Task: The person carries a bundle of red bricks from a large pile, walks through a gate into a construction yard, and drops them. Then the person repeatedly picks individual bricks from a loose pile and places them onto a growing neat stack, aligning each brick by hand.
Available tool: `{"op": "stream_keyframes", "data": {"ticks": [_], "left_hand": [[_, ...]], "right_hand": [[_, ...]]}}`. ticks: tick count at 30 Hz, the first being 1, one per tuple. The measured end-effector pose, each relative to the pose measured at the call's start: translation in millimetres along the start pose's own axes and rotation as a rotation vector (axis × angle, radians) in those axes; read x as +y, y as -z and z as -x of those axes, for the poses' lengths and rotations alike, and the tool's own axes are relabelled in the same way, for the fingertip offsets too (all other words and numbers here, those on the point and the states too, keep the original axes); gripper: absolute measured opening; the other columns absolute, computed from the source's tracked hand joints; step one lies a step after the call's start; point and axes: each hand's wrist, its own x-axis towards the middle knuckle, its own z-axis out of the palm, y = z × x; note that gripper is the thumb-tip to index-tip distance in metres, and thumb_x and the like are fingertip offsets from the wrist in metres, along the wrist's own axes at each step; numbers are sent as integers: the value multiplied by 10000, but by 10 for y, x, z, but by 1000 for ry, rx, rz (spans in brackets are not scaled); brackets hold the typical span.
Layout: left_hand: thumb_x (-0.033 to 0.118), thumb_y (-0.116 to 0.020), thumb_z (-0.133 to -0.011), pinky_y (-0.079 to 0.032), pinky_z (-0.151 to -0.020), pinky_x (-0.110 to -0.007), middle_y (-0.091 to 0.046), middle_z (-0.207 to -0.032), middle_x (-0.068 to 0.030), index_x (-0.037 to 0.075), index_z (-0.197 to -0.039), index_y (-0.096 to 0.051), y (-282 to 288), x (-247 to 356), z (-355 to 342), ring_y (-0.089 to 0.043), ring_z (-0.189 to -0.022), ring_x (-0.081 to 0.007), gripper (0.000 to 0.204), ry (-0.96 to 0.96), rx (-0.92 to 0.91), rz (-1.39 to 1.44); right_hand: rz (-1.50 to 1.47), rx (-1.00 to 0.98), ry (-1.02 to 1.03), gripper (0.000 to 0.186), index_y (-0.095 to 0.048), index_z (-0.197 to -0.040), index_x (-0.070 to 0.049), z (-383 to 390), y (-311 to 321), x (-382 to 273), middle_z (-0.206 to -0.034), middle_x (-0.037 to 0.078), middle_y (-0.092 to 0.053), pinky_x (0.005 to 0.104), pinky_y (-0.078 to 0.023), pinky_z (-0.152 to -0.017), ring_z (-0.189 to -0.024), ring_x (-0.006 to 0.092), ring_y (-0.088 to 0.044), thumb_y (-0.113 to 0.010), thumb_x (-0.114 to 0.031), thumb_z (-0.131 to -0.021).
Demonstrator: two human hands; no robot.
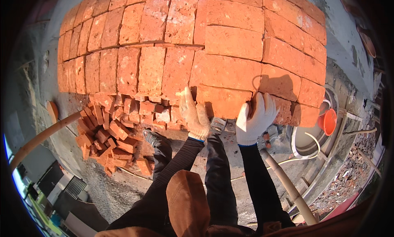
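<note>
Both my hands wear white knit gloves at the near edge of a large stack of orange-red bricks. Between them lies a single brick (pixel 223 101) on the front row, its long side toward me. My left hand (pixel 193 116) is beside its left end, fingers stretched out and pointing away, thumb near the brick's corner. At the right end, my right hand (pixel 255 118) has its fingers spread over the neighbouring bricks, with its thumb close to the front corner. Both hands look open; whether either palm presses on the brick I cannot tell. The brick stack (pixel 152 68) fills the upper view.
Left of my feet is a heap of loose and broken bricks (pixel 111 138). An orange bucket (pixel 328 122) and a hose (pixel 314 140) lie around a round basin at right. Wooden poles (pixel 287 185) slant at both sides. Rubble (pixel 349 175) covers the far right ground.
</note>
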Motion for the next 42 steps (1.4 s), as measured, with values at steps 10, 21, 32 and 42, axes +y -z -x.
{"op": "stream_keyframes", "data": {"ticks": [10,21,32,42], "left_hand": [[390,-490,-1252,-467,-1262,-547,-716,-1541,-241,36,-1583,-689,1698,-1342,1278,-644,-1453,-454,524,352,-60,-21],[567,-755,-1041,-556,-1203,-450,-760,-1516,-279,20,-1579,-708,3870,-3330,3207,-722,-1439,-399,769,1496,4,-86],[752,-955,-795,-363,-1371,-563,-401,-1840,-302,-48,-1817,-251,4785,-4315,2562,-409,-1698,-449,1477,1674,215,-477],[645,-961,-871,-416,-1363,-495,-436,-1797,-364,-101,-1782,-324,6131,-6602,3038,-451,-1673,-475,1339,1437,720,-403]], "right_hand": [[-45,-585,741,699,-734,-1488,-129,-380,-211,-936,-1596,169,-640,674,-347,-1336,-1492,479,-542,-892,-484,-907],[-255,-737,760,654,-660,-1586,-15,964,-514,-2667,-1647,280,-624,662,-346,-1358,-1599,542,-492,-798,-293,-1010],[-354,-1285,984,568,-729,-1452,2,2570,-1636,-5036,-1356,250,-769,547,-569,-1108,-1277,465,-717,-880,-306,-999],[-221,-1751,745,915,-680,-1540,78,5258,-1986,-6424,-1444,319,-756,517,-584,-1142,-1357,467,-726,-894,-580,-941]]}}
